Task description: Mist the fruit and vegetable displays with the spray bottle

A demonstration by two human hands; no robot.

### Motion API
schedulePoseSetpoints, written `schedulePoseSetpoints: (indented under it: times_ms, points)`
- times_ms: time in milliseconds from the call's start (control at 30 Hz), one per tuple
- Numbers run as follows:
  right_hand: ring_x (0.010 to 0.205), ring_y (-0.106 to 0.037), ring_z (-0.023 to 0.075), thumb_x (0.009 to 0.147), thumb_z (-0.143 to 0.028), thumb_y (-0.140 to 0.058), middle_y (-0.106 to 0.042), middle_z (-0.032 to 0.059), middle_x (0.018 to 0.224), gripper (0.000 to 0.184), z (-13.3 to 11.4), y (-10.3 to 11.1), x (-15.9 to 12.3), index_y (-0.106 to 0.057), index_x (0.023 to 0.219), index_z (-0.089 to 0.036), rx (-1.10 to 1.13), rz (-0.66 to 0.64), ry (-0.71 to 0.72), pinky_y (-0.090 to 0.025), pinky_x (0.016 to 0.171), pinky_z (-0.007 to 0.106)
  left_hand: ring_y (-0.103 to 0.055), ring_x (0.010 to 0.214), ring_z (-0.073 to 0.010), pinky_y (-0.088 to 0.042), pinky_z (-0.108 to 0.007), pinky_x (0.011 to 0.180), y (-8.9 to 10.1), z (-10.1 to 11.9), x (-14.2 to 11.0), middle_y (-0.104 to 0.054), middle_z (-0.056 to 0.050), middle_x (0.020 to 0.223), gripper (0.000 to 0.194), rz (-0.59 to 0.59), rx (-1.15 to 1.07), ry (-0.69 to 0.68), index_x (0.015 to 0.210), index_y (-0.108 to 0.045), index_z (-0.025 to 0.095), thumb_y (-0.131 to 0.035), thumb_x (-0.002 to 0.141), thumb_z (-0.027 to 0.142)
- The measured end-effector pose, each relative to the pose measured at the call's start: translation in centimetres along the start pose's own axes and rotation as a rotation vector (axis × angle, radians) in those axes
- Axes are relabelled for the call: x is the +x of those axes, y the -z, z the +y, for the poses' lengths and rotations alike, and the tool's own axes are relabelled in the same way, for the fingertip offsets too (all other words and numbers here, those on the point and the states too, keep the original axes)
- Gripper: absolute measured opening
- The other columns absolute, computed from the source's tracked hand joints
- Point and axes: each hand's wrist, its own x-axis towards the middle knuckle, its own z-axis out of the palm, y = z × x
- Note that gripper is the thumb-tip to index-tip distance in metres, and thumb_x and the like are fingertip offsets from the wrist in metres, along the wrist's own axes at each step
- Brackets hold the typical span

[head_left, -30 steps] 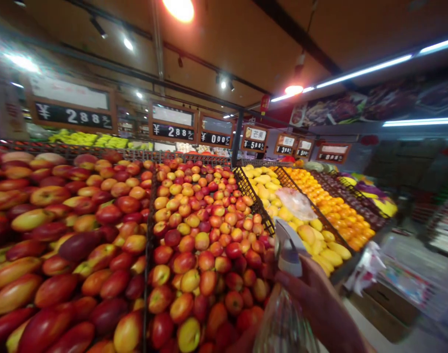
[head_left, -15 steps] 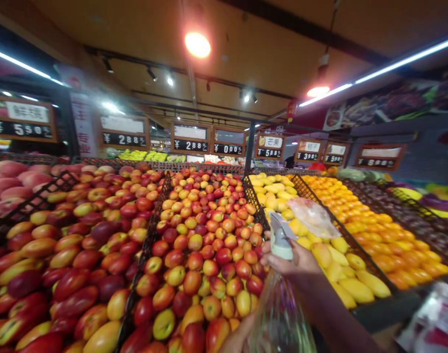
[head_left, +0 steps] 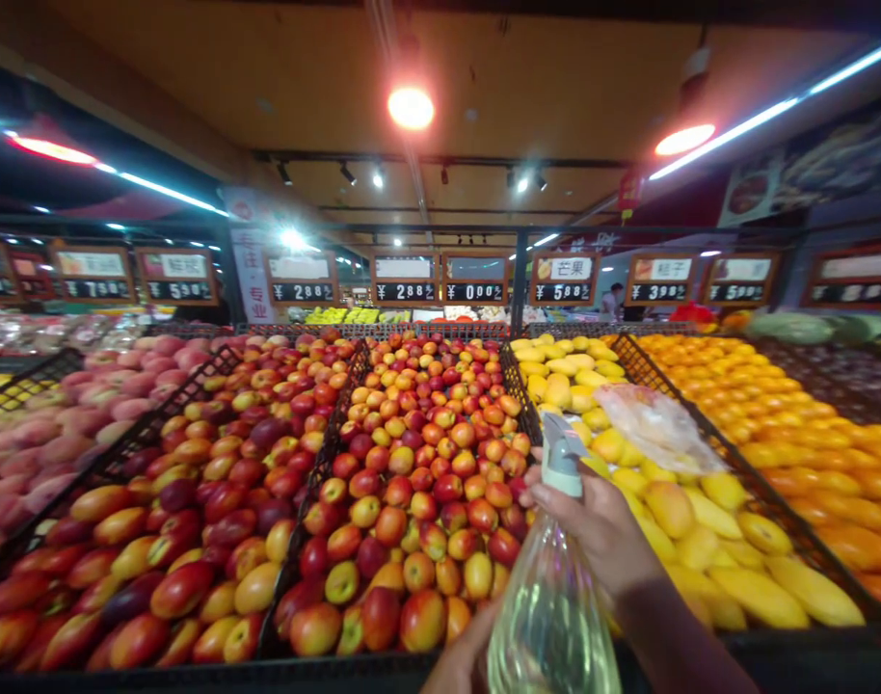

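Observation:
A clear spray bottle [head_left: 552, 617] with a pale grey-green trigger head stands upright at the lower middle right, in front of the fruit crates. My right hand [head_left: 592, 525] wraps round its neck just below the head. Low on the bottle's left side, my left hand [head_left: 459, 660] holds the body; its fingers are mostly hidden behind the bottle. Red-and-yellow nectarines [head_left: 393, 525] fill the crate behind the bottle. Yellow mangoes [head_left: 697, 545] lie beyond my right hand, with a filled clear plastic bag [head_left: 657, 424] resting on them.
More nectarines [head_left: 184, 588] and pink peaches [head_left: 65, 439] fill the crates to the left. Oranges [head_left: 765, 414] are piled at the right. Black lattice dividers [head_left: 310, 482] separate the fruit. Price signs [head_left: 404, 280] hang along the back, and a person [head_left: 612, 301] stands far off.
My view has turned left, showing more peaches and signs, and the fruit has shifted right in the picture. More of the spray bottle's body shows. Both hands keep hold of it.

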Motion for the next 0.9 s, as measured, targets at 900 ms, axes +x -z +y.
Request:
schedulePoseSetpoints:
  times_ms: [900]
  points:
    - [0.069, -0.062, 0.0187, 0.063, -0.053, -0.088, -0.070, 0.0015, 0.074, 0.054, -1.6, -5.5, -0.5, -0.066, 0.096, -0.016, -0.035, 0.089, -0.021, -0.047, 0.063, 0.027, -0.066, 0.096, -0.0095, -0.045, -0.017, 0.086, 1.6, 5.8, -3.8, -0.072, 0.001, 0.104, 0.066, -0.210, -0.159, -0.061, 0.130, -0.066, 0.032, -0.087, 0.068, 0.038]
